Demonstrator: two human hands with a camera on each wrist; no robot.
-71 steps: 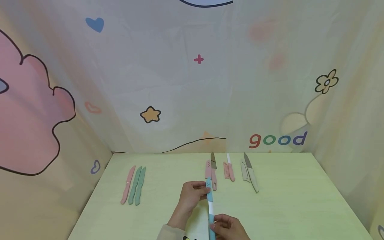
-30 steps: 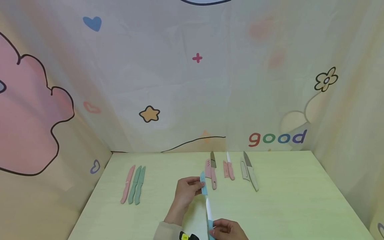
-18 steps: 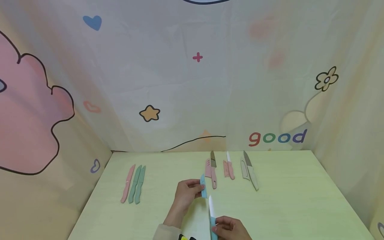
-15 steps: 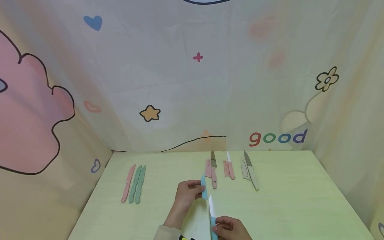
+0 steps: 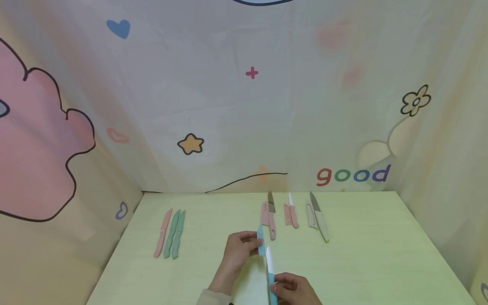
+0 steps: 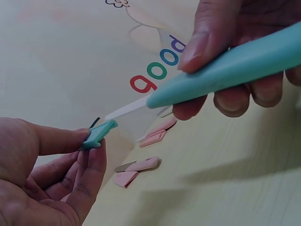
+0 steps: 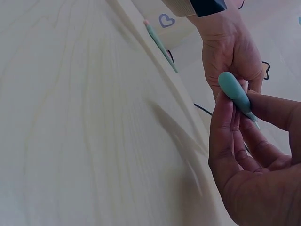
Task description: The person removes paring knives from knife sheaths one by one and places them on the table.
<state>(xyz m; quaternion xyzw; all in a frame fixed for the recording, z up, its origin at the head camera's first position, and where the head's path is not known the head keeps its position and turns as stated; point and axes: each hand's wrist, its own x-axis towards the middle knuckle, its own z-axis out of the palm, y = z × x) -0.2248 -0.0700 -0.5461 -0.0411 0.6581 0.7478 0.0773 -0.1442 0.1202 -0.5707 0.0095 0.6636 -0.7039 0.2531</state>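
Observation:
Above the middle of the table, my left hand [image 5: 237,252] pinches a light-blue knife sheath [image 5: 261,240] between thumb and fingers. My right hand [image 5: 295,289], nearer the front edge, grips the light-blue handle of a small knife [image 5: 271,277] whose white blade is bare and points away from me. In the head view the blade tip is just below the sheath's near end. From the left wrist view, the white blade [image 6: 129,108] runs toward the sheath [image 6: 99,134] and its tip overlaps the space behind it. The right wrist view shows the handle's butt [image 7: 229,84] between thumb and fingers.
Behind the hands lie a pink knife [image 5: 272,226] with its pink sheath [image 5: 264,213], a smaller pink-handled knife [image 5: 293,218] beside its sheath [image 5: 287,214], and a grey knife [image 5: 322,224] beside its sheath [image 5: 311,216]. To the left are a pink knife [image 5: 162,237] and two green knives [image 5: 170,237].
At first the blade's tip end was inside the sheath; sheath and knife then came apart. In the last half second the left hand has shifted slightly right and toward me with the sheath.

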